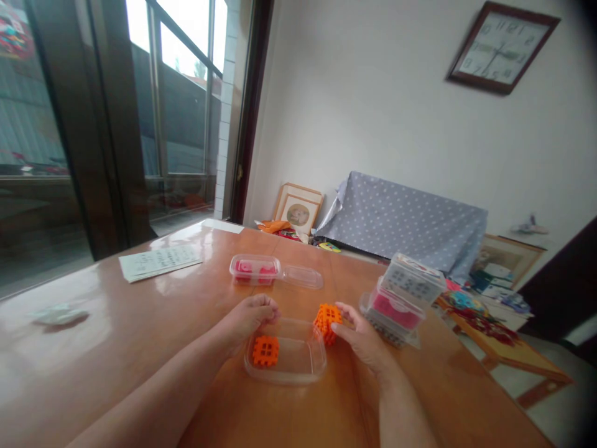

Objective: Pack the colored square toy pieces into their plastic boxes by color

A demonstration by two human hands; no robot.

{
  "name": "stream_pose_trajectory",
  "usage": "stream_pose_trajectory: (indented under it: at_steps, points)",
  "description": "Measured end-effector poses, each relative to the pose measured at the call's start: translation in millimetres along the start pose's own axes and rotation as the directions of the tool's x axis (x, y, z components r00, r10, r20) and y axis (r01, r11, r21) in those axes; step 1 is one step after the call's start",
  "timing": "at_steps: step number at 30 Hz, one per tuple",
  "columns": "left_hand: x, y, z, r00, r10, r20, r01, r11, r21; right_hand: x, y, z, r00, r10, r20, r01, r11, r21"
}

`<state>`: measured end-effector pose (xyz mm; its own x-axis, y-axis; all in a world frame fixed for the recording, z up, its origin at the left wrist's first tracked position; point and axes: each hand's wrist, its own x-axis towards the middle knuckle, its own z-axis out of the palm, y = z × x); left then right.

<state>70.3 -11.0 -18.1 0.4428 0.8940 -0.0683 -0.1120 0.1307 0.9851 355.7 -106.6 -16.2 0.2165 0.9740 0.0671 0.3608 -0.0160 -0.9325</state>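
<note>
My right hand (361,339) grips a small stack of orange interlocking plastic squares (328,322), thumb and fingers on its right side. The stack is at the right rim of a clear plastic container (298,377). Inside the container, on the left, lies another orange square (265,352) with a window-like grid and notched edges. My left hand (252,318) is above the container's far left edge, its fingers curled together. Whatever those fingers might hold is hidden.
Beyond the hands stands a clear box of pink pieces (255,271) beside a clear lid (303,277). Stacked clear boxes (401,298) are at the right. Papers (161,262) and a crumpled plastic bag (60,313) lie on the left of the wooden table (153,336).
</note>
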Motion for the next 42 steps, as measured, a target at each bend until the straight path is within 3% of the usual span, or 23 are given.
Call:
stream_pose_trajectory:
  at_steps: [8,11,16,20,26,31,39,42]
  points:
    - [-4.2,6.0,2.7,1.0,-0.021,-0.002,0.021,1.0,-0.012,-0.4,-1.8,-2.9,0.996,-0.067,-0.063,0.063,0.996,-0.057]
    - [-4.5,6.5,2.9,1.0,-0.018,-0.002,0.018,1.0,0.004,-4.9,-11.9,-0.5,0.985,-0.15,-0.086,0.136,0.98,-0.149]
    - [-2.8,2.7,2.6,1.0,-0.008,0.001,0.008,1.0,-0.012,-22.2,-43.0,21.6,0.95,-0.309,0.045,0.301,0.869,-0.393]
    - [-1.0,-0.9,1.9,1.0,-0.01,0.001,0.01,0.999,-0.035,-34.4,-62.7,39.6,0.945,-0.269,0.185,0.326,0.796,-0.51]
    - [-1.3,1.0,3.3,1.0,-0.008,0.001,0.008,1.0,0.003,-39.1,-73.3,46.5,0.945,-0.162,0.285,0.308,0.735,-0.604]
    - [-1.0,0.5,3.2,1.0,-0.013,-0.001,0.014,1.0,0.009,-35.1,-77.6,50.3,0.942,-0.093,0.322,0.298,0.67,-0.68]
    - [-0.3,-1.3,1.5,1.0,-0.013,0.002,0.013,1.0,0.028,-30.1,-77.3,55.3,0.944,-0.082,0.319,0.311,0.542,-0.781]
    - [-0.1,-1.9,1.4,1.0,-0.007,0.001,0.007,0.999,0.032,-30.0,-76.5,55.2,0.944,-0.092,0.318,0.315,0.546,-0.777]
